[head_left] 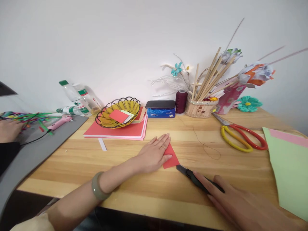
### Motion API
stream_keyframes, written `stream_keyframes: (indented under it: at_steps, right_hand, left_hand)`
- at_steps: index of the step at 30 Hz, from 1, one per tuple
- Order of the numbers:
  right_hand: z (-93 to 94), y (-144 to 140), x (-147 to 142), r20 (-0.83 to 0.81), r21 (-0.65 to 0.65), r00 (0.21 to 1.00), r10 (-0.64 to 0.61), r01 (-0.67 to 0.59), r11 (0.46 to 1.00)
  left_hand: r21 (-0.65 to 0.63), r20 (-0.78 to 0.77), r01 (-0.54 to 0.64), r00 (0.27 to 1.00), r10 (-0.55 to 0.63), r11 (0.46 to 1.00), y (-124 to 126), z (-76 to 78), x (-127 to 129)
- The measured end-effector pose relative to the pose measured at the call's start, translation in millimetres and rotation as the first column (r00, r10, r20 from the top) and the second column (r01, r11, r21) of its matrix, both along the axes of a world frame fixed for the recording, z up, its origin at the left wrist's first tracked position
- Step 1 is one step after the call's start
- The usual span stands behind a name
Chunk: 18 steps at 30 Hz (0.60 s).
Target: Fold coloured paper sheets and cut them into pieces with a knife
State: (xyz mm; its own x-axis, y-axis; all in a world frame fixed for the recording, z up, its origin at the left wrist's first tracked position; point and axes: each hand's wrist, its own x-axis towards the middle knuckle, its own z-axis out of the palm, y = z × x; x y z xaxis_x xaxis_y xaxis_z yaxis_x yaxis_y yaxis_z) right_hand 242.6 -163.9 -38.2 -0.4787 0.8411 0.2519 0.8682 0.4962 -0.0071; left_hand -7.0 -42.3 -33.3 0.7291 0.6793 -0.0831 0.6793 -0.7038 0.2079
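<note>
A small red piece of paper (172, 157) lies on the wooden table in front of me. My left hand (154, 154) rests flat on it with the fingers stretched out, covering its left part. A ring and a pale green bangle are on that hand and wrist. My right hand (231, 199) is closed around a black utility knife (199, 182), the index finger laid along its body. The blade end points up and left and meets the paper's lower right corner.
Behind stand a yellow basket (103, 119) with cut papers, on red sheets (92, 130), a blue tissue pack (160, 113), and maroon thread (181, 102). Scissors (237, 134) and green paper (288, 173) lie right. Another person's hand (9, 131) is at left, near a pink glue gun (61, 122).
</note>
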Motion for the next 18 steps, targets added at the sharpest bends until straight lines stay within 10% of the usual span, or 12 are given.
stream_keyframes:
  at_steps: [18]
  right_hand:
    - [-8.7,-8.3,3.0,0.114,-0.093,0.988,0.106,-0.096,0.991]
  left_hand:
    - [-0.016,-0.043,-0.002,0.999,0.002,1.000,-1.0,4.7,1.3]
